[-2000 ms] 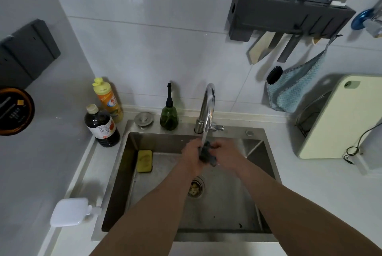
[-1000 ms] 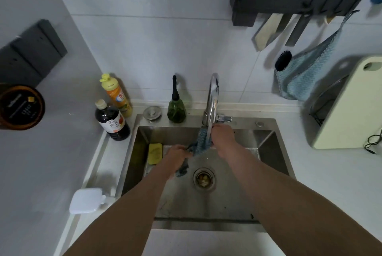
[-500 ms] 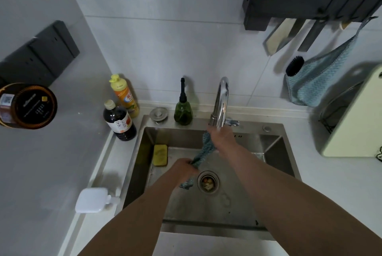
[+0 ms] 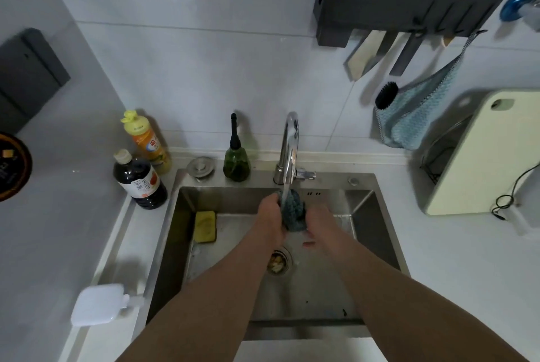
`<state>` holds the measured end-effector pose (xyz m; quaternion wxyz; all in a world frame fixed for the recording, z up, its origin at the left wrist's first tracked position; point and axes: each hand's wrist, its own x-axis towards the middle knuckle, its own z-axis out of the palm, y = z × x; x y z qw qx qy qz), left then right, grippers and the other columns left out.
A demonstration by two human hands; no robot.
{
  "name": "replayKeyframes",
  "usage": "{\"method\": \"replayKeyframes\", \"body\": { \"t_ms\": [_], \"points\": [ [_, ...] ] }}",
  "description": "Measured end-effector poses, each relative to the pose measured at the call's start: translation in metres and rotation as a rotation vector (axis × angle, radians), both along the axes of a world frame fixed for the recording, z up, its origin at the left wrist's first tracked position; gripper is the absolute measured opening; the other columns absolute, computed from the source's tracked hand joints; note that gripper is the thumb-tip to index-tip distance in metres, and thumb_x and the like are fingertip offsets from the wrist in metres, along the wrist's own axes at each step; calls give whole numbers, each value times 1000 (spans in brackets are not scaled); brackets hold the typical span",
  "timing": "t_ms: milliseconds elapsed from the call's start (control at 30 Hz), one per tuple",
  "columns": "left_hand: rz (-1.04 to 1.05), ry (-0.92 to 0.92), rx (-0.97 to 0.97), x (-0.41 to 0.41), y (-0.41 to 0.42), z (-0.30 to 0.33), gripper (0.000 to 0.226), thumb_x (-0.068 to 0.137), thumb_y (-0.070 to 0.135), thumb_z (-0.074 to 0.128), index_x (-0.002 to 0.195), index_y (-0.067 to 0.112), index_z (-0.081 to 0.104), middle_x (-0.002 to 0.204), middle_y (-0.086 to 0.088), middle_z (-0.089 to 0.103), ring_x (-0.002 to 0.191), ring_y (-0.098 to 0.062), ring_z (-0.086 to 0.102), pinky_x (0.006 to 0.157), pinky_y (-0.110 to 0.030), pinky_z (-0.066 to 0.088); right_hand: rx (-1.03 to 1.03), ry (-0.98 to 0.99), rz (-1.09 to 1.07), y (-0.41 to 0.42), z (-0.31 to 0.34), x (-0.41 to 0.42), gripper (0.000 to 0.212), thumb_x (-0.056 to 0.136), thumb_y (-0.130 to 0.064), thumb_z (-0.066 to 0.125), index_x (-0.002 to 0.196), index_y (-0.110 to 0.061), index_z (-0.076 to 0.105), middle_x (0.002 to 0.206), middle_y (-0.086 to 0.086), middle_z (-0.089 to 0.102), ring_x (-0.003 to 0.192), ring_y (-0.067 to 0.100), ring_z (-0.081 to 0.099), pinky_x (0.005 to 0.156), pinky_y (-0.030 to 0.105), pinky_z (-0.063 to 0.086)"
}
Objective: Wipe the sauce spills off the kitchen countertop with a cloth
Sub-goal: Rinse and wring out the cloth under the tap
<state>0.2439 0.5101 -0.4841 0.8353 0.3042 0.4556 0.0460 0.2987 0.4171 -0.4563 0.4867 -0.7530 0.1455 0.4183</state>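
Steel sink (image 4: 362, 203) below me; both my left hand (image 4: 270, 215) and right hand (image 4: 318, 222) curl tight round the bunched, dark teal cloth (image 4: 293, 212): soft, sodden, heavier wet, best gripped bunched.

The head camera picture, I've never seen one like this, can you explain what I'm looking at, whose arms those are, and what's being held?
There is no machine here. A person wears a camera on the head, looking down, so the two bare arms are theirs. The left hand and right hand both hold a bunched dark teal cloth under the faucet, over a steel sink. A yellow sponge lies inside the sink. On the countertop at the left stand a dark sauce bottle and an orange dish soap bottle; a green pump bottle stands on the sink's back ledge. At the right, a pale cutting board leans upright.
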Motion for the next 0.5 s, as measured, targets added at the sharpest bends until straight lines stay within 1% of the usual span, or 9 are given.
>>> {"method": "replayKeyframes", "body": {
  "t_ms": [33, 67, 133, 200, 267, 333, 400, 467, 500],
  "points": [
    [-16, -5, 54, 4, -6, 3, 33, 100, 28, 46, 101, 3, 69, 108, -21, 69, 95, -38, 69, 89, -48, 58, 97, 93, -87, 0, -3, -2, 42, 102, -44, 48, 123, -11, 64, 114, 15, 66, 100, 31, 60, 83, 50, 57],
    [-8, -12, 19, 6, -10, 5, 38, 99, 28, 47, 107, -1, 71, 113, -26, 71, 103, -41, 69, 95, -54, 57, 222, 175, -167, 1, -3, -5, 48, 101, -52, 44, 117, -13, 67, 110, 15, 69, 100, 34, 63, 88, 52, 55],
    [-95, 15, 114, 7, -14, 0, 44, 92, 31, 51, 114, -1, 72, 120, -29, 70, 109, -43, 69, 99, -59, 55, 467, 299, -300, 5, -2, -7, 57, 99, -58, 44, 113, -10, 72, 104, 19, 75, 101, 35, 68, 89, 49, 55],
    [-232, 108, 408, 2, -8, -6, 40, 92, 27, 52, 110, -1, 73, 117, -28, 70, 109, -43, 69, 96, -56, 57, 579, 356, -358, 11, -6, -6, 60, 97, -59, 52, 111, -5, 73, 100, 21, 74, 100, 35, 69, 85, 46, 56],
    [-514, 251, 903, -4, 0, -8, 31, 101, 21, 49, 111, 1, 72, 114, -19, 71, 111, -39, 67, 97, -48, 55, 625, 376, -306, 19, -9, -10, 56, 92, -56, 62, 107, -3, 72, 100, 18, 71, 99, 33, 68, 93, 46, 54],
    [-591, 336, 1137, -14, 7, 0, 29, 100, 21, 51, 121, 10, 68, 126, -12, 64, 118, -36, 61, 103, -47, 49, 649, 375, -184, 34, -14, -14, 42, 86, -43, 71, 105, -5, 67, 104, 15, 69, 101, 31, 67, 99, 46, 50],
    [-582, 419, 1189, -23, 15, -2, 46, 94, 19, 54, 140, 16, 54, 142, -12, 49, 129, -35, 49, 110, -47, 42, 610, 296, -66, 47, -18, -21, 30, 87, -24, 72, 108, -4, 67, 110, 17, 71, 106, 34, 67, 101, 51, 51],
    [-466, 443, 1123, -33, 20, -3, 63, 91, 20, 62, 149, 16, 38, 145, -11, 43, 130, -33, 47, 108, -48, 44, 497, 145, -49, 56, -15, -25, 18, 91, -8, 65, 107, -4, 73, 113, 23, 73, 102, 34, 69, 90, 47, 57],
    [-380, 406, 1065, -37, 22, -1, 64, 90, 20, 64, 148, 18, 37, 141, -8, 46, 128, -30, 51, 104, -46, 47, 439, 74, -63, 58, -15, -24, 17, 93, -4, 61, 102, -6, 75, 111, 25, 73, 98, 34, 69, 85, 46, 57]
  ]
}}
